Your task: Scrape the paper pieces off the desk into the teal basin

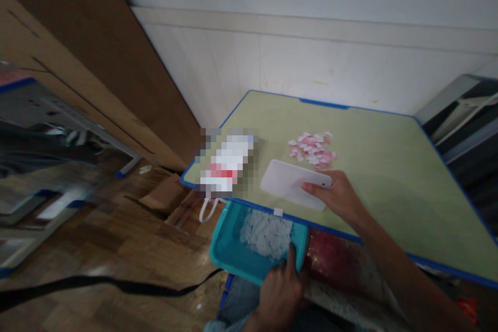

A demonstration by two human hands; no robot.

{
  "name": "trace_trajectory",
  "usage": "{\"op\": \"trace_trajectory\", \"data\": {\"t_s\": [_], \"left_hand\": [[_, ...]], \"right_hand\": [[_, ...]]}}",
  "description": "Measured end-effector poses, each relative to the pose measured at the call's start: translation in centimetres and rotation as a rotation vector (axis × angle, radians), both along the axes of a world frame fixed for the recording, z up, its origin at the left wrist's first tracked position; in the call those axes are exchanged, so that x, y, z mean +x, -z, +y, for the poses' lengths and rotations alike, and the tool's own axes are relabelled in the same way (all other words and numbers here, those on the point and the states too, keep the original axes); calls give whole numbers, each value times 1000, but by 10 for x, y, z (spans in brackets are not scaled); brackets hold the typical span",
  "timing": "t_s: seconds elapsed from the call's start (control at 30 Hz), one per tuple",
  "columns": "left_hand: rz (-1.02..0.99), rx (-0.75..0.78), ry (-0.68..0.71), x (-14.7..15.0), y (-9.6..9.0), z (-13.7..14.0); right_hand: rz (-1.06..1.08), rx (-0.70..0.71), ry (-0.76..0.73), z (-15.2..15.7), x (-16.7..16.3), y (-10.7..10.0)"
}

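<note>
My right hand [336, 192] grips a flat white plastic board [288, 184] with rounded corners by its right end, thumb on top near a small dark hole. The board is just above or on the table's near edge; I cannot tell if it touches. Just beyond it lies a pile of small pink and white pieces [313, 149]. Below the table edge, a teal plastic bin [223, 249] holds many white pieces [266, 233]. At the bin's near right rim is my left hand [282, 288], index finger stretched inside, the other fingers curled and partly hidden.
The pale green table [369, 166] has a blue edge, with one small white piece [278, 212] on its near rim. A pixelated white object [229, 161] lies at the left, a white loop [209, 210] hanging from it. Cardboard [165, 197] and a black strap [128, 286] are lower left.
</note>
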State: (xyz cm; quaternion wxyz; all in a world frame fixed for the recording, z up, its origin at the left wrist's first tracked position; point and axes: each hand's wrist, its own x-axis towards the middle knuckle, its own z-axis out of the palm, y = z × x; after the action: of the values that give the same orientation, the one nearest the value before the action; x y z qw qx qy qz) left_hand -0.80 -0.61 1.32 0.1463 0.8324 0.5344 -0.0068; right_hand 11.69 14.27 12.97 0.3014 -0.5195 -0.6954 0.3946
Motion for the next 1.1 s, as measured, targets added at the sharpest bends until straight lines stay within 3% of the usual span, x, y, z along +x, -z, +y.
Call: {"op": "trace_trajectory", "data": {"t_s": [0.13,0.5,0.8,0.97,1.03,1.1], "left_hand": [[-2,2,4,0,1,0],[0,-20,2,0,-1,0],[14,-60,9,-1,-8,4],[44,-95,25,0,-14,12],[51,-100,25,0,-14,12],[57,-101,16,1,-13,11]], "right_hand": [[-40,6,51,-3,7,-1],[-55,-45,-114,-31,8,-18],[-61,141,320,-26,37,-23],[80,303,618,-19,47,-19],[117,334,663,-14,46,-20],[84,341,610,-6,39,-21]]}}
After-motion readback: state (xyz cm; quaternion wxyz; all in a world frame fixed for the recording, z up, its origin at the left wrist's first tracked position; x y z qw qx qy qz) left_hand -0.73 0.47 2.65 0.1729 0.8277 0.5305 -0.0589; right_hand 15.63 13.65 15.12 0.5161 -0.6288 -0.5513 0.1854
